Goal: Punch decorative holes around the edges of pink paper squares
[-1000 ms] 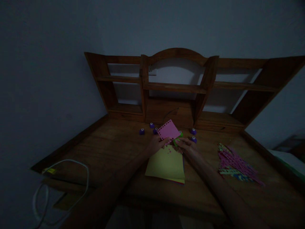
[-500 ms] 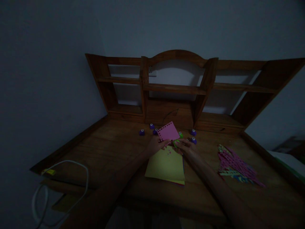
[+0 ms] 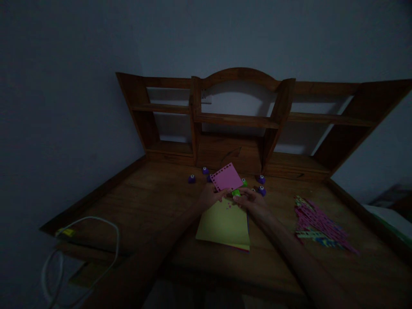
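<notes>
My left hand (image 3: 210,196) is closed on the lower left of a pink sheet of paper (image 3: 228,177), which has a row of punched holes along its upper left edge. My right hand (image 3: 252,200) grips a small green craft punch (image 3: 236,193) at the paper's near edge. Beneath both hands lies a stack of coloured paper with a yellow sheet (image 3: 223,226) on top. A few tiny pink cut-outs (image 3: 229,206) rest on that sheet.
Purple punches (image 3: 192,179) stand left and right behind the hands, with another green punch (image 3: 244,182) among them. At right is a pile of punched paper strips (image 3: 317,221). A wooden shelf unit (image 3: 234,120) backs the desk; a white cable (image 3: 117,240) loops at left.
The green punch has turned and shifted slightly left and down along the pink paper's near edge, together with my right hand. The pink paper has moved slightly left.
</notes>
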Motion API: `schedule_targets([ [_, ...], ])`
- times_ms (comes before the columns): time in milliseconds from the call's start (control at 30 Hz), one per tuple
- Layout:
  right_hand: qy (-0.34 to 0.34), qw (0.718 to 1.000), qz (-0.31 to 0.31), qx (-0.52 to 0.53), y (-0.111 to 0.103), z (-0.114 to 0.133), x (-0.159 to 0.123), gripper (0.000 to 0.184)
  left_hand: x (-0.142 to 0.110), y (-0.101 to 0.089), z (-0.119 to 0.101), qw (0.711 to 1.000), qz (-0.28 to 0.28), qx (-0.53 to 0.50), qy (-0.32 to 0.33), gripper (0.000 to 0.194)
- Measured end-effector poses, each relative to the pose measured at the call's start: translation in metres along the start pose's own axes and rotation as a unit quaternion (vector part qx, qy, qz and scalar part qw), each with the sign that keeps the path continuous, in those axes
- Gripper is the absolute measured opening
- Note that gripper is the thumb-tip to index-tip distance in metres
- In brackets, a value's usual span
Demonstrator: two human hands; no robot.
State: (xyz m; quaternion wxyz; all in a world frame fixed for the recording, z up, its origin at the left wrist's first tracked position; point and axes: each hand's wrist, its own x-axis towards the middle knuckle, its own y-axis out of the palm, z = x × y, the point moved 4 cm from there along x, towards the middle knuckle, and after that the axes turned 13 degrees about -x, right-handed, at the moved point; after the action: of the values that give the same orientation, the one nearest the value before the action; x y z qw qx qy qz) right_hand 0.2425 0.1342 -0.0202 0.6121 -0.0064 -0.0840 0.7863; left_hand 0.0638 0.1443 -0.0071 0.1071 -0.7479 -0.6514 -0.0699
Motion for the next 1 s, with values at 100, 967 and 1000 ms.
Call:
schedule_targets([
  [100, -0.005, 1.000, 0.001, 0.006, 0.000, -0.003, 0.001, 0.037, 0.001, 0.001, 0.003, 1.000, 0.013, -0.010, 0.007, 0.029],
  [967, 0.005, 1.000, -0.015, 0.011, -0.001, -0.006, 0.001, 0.038, -0.002, 0.007, 0.002, 0.997, 0.067, 0.019, 0.036, 0.042],
  [1000, 0.003, 1.000, -0.014, 0.020, -0.001, -0.006, 0.001, 0.037, -0.002, 0.007, 0.004, 0.997, 0.070, 0.017, 0.037, 0.042],
])
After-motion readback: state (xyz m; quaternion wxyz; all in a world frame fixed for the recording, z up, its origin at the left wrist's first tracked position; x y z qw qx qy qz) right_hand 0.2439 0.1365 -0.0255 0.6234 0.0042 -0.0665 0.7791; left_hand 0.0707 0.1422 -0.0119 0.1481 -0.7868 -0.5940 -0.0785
